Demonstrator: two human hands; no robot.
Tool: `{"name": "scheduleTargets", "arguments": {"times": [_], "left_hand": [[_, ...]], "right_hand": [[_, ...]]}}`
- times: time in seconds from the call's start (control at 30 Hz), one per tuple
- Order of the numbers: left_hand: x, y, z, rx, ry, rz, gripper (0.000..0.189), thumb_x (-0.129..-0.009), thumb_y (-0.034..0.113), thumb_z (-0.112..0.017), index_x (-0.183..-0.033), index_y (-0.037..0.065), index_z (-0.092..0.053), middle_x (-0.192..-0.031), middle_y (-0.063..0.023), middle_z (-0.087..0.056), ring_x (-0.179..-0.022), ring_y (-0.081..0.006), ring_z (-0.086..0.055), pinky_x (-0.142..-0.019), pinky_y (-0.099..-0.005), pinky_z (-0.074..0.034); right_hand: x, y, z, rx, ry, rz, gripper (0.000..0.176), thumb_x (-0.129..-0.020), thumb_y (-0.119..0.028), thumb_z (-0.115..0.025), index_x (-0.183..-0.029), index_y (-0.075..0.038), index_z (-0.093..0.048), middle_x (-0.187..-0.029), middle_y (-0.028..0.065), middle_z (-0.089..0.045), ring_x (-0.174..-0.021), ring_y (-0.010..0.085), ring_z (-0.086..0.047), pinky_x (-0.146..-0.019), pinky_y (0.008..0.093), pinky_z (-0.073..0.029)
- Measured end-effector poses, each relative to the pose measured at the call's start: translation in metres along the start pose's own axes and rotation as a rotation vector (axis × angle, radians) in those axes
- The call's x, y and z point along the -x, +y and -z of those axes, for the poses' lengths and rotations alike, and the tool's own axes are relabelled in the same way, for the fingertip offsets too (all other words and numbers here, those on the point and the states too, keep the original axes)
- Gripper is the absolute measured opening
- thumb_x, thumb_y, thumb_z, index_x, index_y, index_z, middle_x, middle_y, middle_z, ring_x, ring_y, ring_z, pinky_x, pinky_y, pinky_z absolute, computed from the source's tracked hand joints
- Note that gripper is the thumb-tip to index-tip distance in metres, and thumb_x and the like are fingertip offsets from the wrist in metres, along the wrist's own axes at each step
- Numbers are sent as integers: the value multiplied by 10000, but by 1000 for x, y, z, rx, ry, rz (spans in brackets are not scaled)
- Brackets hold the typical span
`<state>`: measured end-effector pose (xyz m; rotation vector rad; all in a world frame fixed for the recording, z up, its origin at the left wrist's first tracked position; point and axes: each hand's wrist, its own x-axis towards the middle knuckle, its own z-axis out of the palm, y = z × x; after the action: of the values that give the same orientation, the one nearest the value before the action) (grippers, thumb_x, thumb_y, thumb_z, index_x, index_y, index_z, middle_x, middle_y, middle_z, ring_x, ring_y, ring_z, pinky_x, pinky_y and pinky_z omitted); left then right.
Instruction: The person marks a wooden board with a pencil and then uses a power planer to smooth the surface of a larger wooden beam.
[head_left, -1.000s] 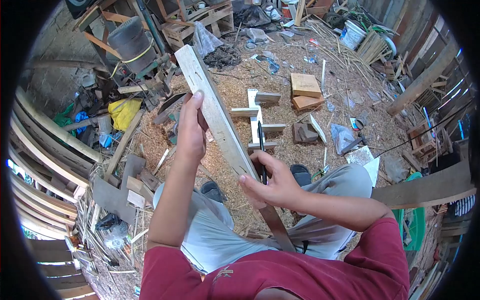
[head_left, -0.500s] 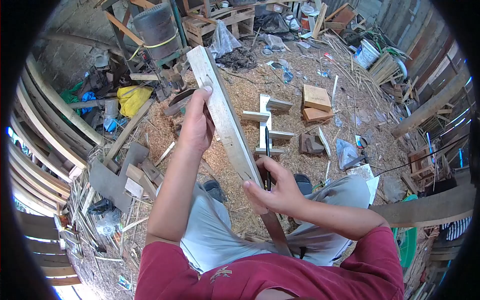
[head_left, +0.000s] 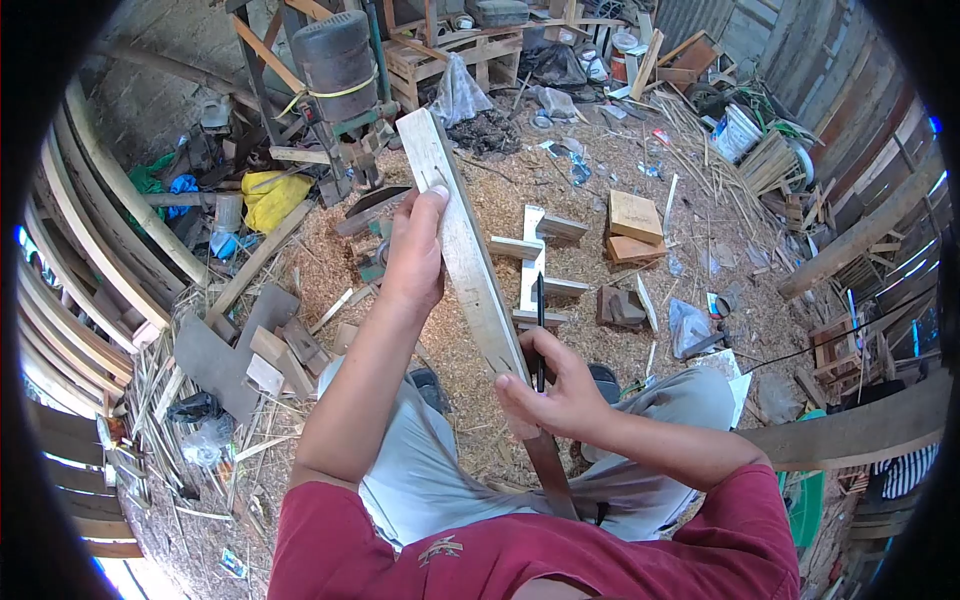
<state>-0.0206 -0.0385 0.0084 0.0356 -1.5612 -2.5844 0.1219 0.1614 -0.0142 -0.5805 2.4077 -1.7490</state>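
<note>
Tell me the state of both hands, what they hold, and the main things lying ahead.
Left hand: gripping the board's far part
Right hand: gripping the board lower down, pen too
Board: held slantwise
Pen: held; capped or not, unclear
Square blocks: stacked
Clear plastic bag: crumpled

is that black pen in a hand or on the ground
In hand: the right hand grips the black pen beside the wooden board, its far end sticking out beyond the grip.
</note>
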Motion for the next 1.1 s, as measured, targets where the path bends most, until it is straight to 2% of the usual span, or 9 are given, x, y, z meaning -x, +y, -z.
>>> {"name": "scheduleTargets", "arguments": {"times": [0.2,0.3,0.4,0.47,0.5,0.63,0.77,0.93,1.1], "left_hand": [[5,4,-4,-23,-13,-38,350,-1016,336,-526,-1153,21,-592,-897,-80,-635,-770,-183,-644,-705,-355,-557],[6,6,-4,-37,-25,-50,346,-1013,318,-542,-1156,6,-582,-912,-78,-630,-780,-174,-639,-720,-352,-555],[9,10,-8,-30,-15,-60,354,-1005,303,-587,-1181,-3,-578,-935,-62,-622,-811,-150,-617,-738,-331,-531],[18,17,-17,11,17,-59,338,-996,286,-645,-1176,7,-586,-951,-34,-613,-841,-116,-578,-746,-291,-482],[18,18,-18,5,4,-64,334,-997,285,-644,-1172,7,-589,-957,-35,-616,-842,-114,-577,-749,-291,-483],[14,14,-17,9,-23,-68,321,-1002,280,-638,-1162,4,-604,-965,-36,-625,-835,-112,-578,-749,-293,-486],[16,17,-13,0,-49,-64,310,-1005,273,-629,-1152,-1,-621,-948,-34,-634,-807,-114,-582,-732,-299,-491],[19,23,-15,4,-54,-86,304,-1009,252,-614,-1181,2,-632,-968,-45,-662,-826,-122,-612,-749,-307,-511],[14,22,-14,13,-78,-79,297,-1018,230,-593,-1201,0,-640,-1016,-58,-683,-862,-124,-627,-787,-305,-515]], "right_hand": [[-1,3,9,70,-86,-25,373,-919,-227,-787,-1125,-12,-561,-987,61,-610,-947,120,-588,-858,301,-493],[-12,4,28,-67,-30,237,495,-861,-302,-852,-1134,-10,-560,-908,84,-641,-864,197,-649,-788,378,-529],[-23,-15,57,-56,92,260,329,-967,-204,-741,-1137,-13,-535,-961,73,-623,-926,147,-634,-864,324,-511],[-31,-33,68,-119,185,156,162,-1056,-158,-610,-1089,-16,-539,-874,60,-648,-805,130,-655,-805,314,-519],[-37,-36,74,-212,145,193,206,-1099,-177,-560,-1201,-3,-601,-862,31,-645,-789,73,-629,-689,233,-480],[-43,-71,86,12,130,322,421,-1129,-270,-489,-1450,-13,-573,-854,33,-659,-753,83,-617,-707,250,-494],[-74,-91,80,245,227,641,350,-1094,-196,-554,-1383,-4,-596,-886,55,-682,-768,116,-638,-744,271,-518],[-103,-100,54,87,345,626,179,-996,-66,-648,-1161,-2,-622,-927,79,-711,-820,172,-708,-773,325,-546],[-128,-111,48,279,369,669,169,-940,-48,-679,-1096,-33,-616,-851,127,-679,-807,265,-720,-750,349,-543]]}}
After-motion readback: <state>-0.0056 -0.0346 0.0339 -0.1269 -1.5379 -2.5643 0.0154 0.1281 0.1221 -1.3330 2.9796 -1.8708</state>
